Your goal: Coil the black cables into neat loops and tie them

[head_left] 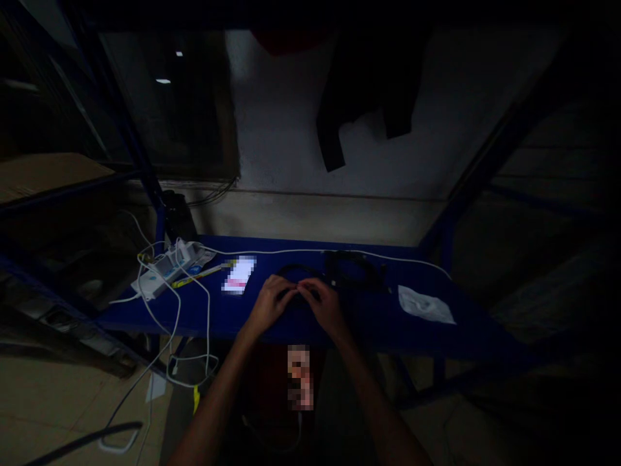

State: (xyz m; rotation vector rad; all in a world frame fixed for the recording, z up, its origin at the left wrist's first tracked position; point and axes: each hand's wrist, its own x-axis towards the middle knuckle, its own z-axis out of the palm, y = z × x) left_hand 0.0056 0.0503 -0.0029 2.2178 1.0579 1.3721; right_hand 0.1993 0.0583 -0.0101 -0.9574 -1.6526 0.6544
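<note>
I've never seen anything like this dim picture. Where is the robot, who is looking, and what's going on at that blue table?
There's no robot here: these are a person's bare hands, seen from a camera worn on their head, looking forward and down. On the blue table, the left hand and right hand meet at the fingertips. It's too dark to tell what, if anything, they pinch. Beyond the right hand lies a dark coiled cable, with a pale plastic packet further right. To the left are a lit, pixelated rectangle, perhaps a phone, and a white power strip tangled with cords.
</note>
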